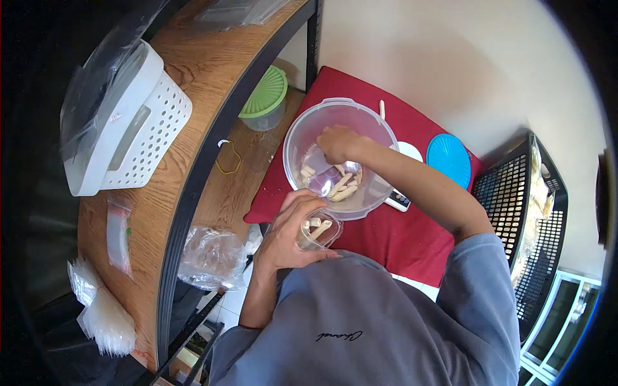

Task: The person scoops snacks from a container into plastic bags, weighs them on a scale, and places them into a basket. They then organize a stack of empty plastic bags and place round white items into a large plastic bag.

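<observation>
I see one head view, looking steeply down from just above the bowl (340, 157), wide-angle, near, shelf left of it

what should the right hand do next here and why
Probably lift one stick out and carry it to the small cup. The right hand is down inside the clear bowl over the pale sticks, and the left hand holds the cup, already holding a few, right by the bowl.

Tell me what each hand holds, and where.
Left hand holds a small clear bag by its side. Right hand reaches into the bowl; its grip is hidden.
</observation>
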The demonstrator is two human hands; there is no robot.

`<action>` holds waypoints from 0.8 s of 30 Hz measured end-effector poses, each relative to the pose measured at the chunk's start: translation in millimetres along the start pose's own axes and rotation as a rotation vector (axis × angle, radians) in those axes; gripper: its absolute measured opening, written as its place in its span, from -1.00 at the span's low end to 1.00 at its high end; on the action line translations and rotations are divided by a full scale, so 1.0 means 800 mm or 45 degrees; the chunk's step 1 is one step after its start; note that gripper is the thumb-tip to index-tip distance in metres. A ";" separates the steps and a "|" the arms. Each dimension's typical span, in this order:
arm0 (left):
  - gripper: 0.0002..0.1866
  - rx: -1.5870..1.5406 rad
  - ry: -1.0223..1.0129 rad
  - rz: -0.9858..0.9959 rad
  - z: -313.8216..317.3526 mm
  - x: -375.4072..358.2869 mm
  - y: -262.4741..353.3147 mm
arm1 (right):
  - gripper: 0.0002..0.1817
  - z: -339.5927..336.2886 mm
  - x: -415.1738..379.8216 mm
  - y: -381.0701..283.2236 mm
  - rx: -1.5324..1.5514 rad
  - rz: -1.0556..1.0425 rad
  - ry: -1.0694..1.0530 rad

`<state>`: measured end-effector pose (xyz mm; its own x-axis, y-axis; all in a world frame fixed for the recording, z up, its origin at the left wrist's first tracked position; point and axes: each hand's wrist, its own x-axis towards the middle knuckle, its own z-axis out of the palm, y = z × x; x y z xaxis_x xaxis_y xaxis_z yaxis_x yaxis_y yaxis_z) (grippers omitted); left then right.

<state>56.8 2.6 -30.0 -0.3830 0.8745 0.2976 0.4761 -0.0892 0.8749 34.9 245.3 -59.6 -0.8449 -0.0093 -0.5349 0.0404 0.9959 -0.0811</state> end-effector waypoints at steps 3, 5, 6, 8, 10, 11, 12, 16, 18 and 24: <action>-0.11 0.020 0.000 0.020 0.004 -0.005 0.000 | -0.71 0.021 0.002 -0.009 0.011 -0.143 -0.021; -0.10 0.047 0.018 0.029 0.007 -0.009 0.000 | -0.73 0.036 0.005 -0.007 0.015 -0.199 -0.050; -0.10 0.044 0.013 0.026 0.009 -0.010 0.001 | -0.74 0.037 0.005 -0.005 0.055 -0.213 -0.053; -0.09 0.056 0.013 0.042 0.010 -0.011 0.002 | -0.74 0.034 0.009 -0.002 0.097 -0.227 -0.054; -0.09 0.024 0.027 0.040 0.011 -0.011 -0.001 | -0.72 0.028 0.022 0.006 0.168 -0.238 -0.350; -0.08 -0.009 0.043 0.036 0.012 -0.012 -0.003 | -0.72 0.027 0.023 0.011 0.162 -0.238 -0.349; -0.08 -0.008 0.047 0.039 0.012 -0.011 -0.006 | -0.76 0.026 0.022 0.016 0.187 -0.335 -0.218; -0.08 -0.179 0.136 0.131 0.004 -0.013 -0.018 | -0.81 0.007 0.012 0.035 0.350 -0.447 -0.183; -0.08 -0.271 0.206 0.153 0.000 -0.018 -0.024 | -0.81 -0.001 0.003 0.044 0.531 -0.455 -0.255; -0.09 -0.650 0.452 -0.359 -0.019 -0.022 -0.004 | -0.86 -0.059 -0.054 0.050 0.831 -0.457 -0.238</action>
<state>50.3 -19.5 -32.1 -0.7154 0.6959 0.0632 -0.0798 -0.1711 0.9820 47.5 289.8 -0.2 -0.7636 -0.3949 -0.5108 0.1368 0.6742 -0.7258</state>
